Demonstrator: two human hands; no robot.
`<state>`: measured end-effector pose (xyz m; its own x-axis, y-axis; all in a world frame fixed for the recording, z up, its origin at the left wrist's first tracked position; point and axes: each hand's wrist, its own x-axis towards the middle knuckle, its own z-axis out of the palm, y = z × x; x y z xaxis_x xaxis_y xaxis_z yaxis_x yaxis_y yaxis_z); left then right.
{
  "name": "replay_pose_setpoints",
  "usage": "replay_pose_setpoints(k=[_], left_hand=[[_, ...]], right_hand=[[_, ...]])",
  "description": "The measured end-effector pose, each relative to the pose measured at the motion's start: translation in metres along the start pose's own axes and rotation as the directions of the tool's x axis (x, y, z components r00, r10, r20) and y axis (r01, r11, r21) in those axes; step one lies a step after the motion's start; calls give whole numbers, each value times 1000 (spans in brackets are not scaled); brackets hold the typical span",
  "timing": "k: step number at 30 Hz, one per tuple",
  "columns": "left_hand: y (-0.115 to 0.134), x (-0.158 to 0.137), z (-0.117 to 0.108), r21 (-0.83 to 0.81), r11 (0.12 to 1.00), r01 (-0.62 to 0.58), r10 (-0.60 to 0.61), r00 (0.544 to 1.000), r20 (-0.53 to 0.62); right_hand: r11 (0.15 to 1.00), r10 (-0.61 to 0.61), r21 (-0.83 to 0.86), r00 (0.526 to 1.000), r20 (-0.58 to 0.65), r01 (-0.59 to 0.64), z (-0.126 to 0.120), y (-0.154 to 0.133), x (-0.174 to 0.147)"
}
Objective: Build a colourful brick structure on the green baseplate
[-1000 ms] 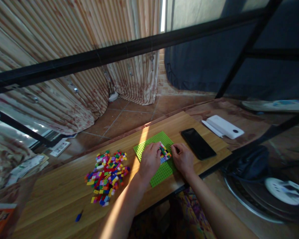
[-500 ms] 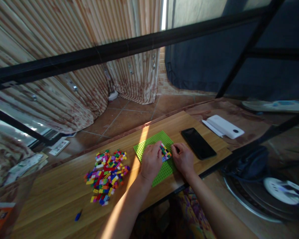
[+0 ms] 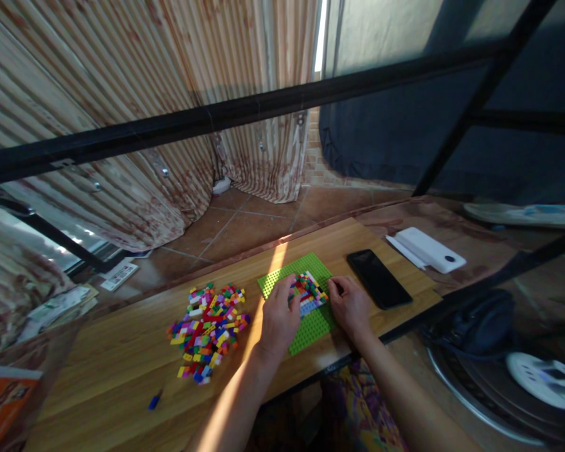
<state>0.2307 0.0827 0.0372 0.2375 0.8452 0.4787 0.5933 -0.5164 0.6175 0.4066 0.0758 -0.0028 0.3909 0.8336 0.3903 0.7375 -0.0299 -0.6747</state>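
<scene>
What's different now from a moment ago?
The left hand moved left, uncovering more of the colorful brick build on the green board. I can't tell whether it released anything. The right hand stayed by the board's right edge; the phone and brick pile stayed put.

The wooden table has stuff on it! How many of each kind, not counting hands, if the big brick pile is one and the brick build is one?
Green baseplate: 1
Brick build on it: 1
Pile of loose bricks: 1
Black phone: 1
Small blue piece lying apart: 1
Total: 5
</scene>
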Motion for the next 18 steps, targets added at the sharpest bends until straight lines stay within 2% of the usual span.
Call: replay_pose_setpoints(k=[2,6,13,18], left_hand=[[-2,-10,-15,0,999,42,-42,998,-50],[-8,-33,-47,58,995,76,-73,996,-51],[-37,-77,-105,225,960,166,-137,981,-138],[-50,-97,-129,321,930,180,-145,981,-130]], right_hand=[[1000,-3,-2,1000,-8,3,0,0,0],[1000,-11,-3,1000,-17,11,-1,1,0],[997,-29,-71,999,-26,27,-2,6,-2],[994,-49,-103,998,-35,45,-4,6,-2]])
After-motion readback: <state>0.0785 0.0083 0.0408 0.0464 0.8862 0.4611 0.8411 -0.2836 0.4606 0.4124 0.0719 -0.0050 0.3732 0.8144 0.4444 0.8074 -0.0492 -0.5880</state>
